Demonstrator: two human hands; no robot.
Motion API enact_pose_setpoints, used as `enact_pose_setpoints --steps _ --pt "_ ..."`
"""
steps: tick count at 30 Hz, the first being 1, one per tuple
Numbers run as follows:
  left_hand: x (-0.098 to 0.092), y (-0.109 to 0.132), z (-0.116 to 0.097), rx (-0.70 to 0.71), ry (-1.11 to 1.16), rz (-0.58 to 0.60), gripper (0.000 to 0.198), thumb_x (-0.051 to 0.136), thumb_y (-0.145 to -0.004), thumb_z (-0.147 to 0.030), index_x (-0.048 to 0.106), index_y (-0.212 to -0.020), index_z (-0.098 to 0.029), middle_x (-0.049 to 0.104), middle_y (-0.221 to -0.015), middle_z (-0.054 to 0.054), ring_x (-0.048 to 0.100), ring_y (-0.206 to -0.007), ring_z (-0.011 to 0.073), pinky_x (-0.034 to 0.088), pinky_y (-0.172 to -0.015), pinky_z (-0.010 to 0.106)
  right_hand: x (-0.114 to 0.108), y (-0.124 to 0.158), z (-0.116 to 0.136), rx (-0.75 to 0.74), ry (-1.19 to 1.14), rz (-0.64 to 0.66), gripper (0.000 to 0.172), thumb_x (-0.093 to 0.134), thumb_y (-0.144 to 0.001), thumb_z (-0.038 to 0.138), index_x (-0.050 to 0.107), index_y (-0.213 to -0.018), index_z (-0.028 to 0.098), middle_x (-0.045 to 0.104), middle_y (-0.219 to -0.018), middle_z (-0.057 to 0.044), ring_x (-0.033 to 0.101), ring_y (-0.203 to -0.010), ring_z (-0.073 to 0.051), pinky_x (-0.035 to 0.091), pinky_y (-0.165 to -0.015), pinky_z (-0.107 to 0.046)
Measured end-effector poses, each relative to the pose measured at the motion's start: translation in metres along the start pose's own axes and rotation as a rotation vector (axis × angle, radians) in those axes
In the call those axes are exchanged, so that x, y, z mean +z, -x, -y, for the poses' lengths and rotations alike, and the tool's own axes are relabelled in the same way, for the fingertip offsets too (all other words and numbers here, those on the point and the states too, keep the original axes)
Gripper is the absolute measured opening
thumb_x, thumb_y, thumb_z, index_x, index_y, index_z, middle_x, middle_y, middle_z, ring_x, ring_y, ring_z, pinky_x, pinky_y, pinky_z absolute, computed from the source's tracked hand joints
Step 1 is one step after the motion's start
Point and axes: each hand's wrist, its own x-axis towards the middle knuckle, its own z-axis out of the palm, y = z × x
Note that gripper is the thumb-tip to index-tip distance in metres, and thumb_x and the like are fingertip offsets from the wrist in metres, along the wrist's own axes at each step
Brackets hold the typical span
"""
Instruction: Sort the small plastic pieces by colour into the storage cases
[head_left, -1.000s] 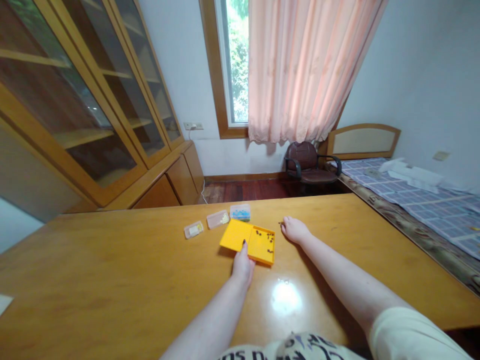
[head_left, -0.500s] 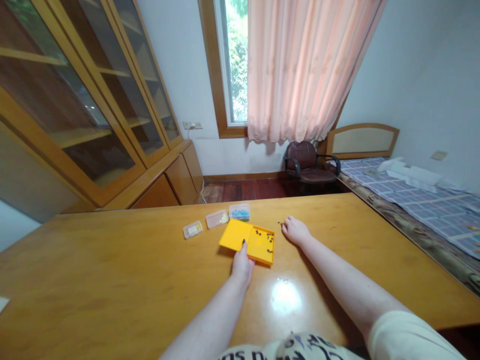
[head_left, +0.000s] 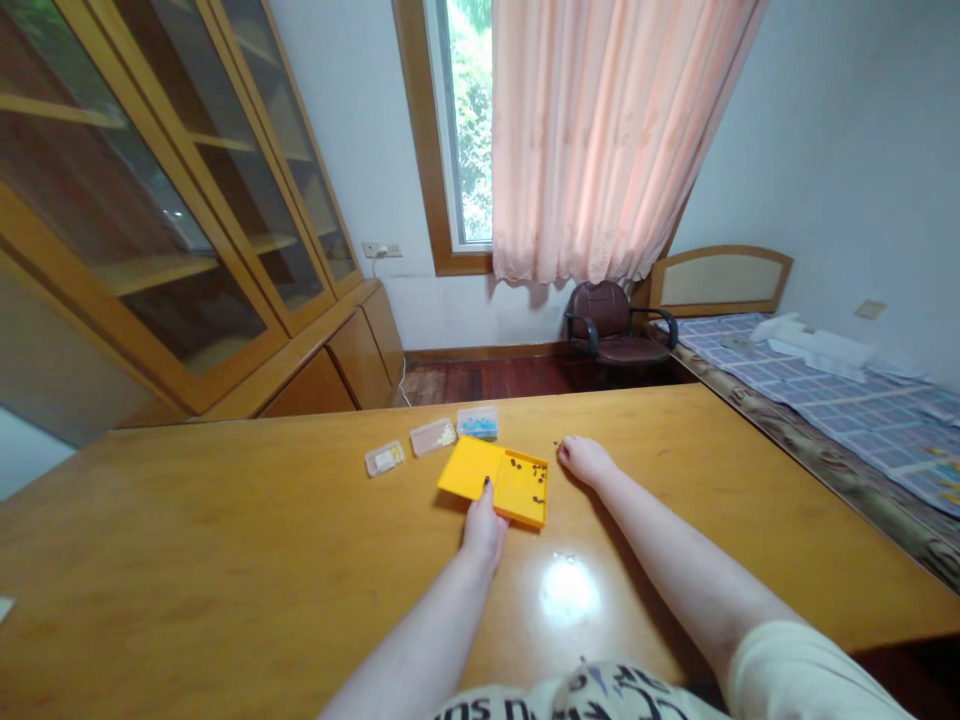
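Observation:
An opened yellow plastic box [head_left: 469, 468] is tilted in my left hand [head_left: 484, 530], which is closed on its near edge with the thumb on top. Several small dark pieces [head_left: 538, 474] lie in the box's right half. To the right of the box, my right hand [head_left: 586, 460] rests on the table with its fingertips drawn together. Beside those fingertips lies a tiny dark piece [head_left: 556, 443]. Whatever the right fingers pinch is too small and hidden to make out.
Behind the box stand a clear case with blue bits [head_left: 478, 424], a clear case with pale bits [head_left: 433, 437] and a small case with something white inside [head_left: 385, 459]. They sit on the wooden table [head_left: 247, 560]. A chair [head_left: 619, 325] and a bed [head_left: 832, 370] are beyond it.
My right hand has shifted slightly left, with its fingers drawn in closer at the loose dark pieces. My left hand and the yellow box stay nearly in place.

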Motion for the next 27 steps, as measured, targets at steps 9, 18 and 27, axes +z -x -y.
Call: enact_pose_setpoints --steps 9,18,27 --pt "0.004 0.005 -0.006 -0.009 -0.004 0.019 0.032 0.047 -0.091 -0.020 0.057 -0.120 -0.010 0.065 -0.115 0.017 0.066 -0.097 0.0219 0.051 -0.093 0.039 -0.015 0.016 0.086 -0.315 -0.320 -0.124 0.022 0.048 -0.089 0.029 0.059 -0.074 0.017 0.063 -0.076 -0.003 0.051 -0.067 -0.012 0.032 -0.061 -0.022" --pt "0.004 0.003 -0.004 -0.024 0.023 -0.009 0.034 0.046 -0.091 -0.021 0.056 -0.121 -0.009 0.063 -0.118 0.019 0.063 -0.106 0.0258 0.049 -0.095 0.043 -0.011 0.019 0.065 -0.271 -0.334 -0.257 0.027 0.041 -0.092 0.029 0.064 -0.089 0.017 0.066 -0.088 -0.008 0.058 -0.087 -0.018 0.040 -0.082 -0.028" --pt "-0.002 -0.004 0.002 -0.008 -0.010 -0.003 0.034 0.049 -0.090 -0.025 0.057 -0.119 -0.010 0.058 -0.124 0.020 0.061 -0.108 0.0285 0.045 -0.096 0.050 0.010 0.014 0.015 -0.128 -0.094 -0.018 0.040 0.033 -0.095 0.031 0.050 -0.129 0.021 0.045 -0.141 -0.009 0.038 -0.131 -0.019 0.021 -0.109 -0.044"
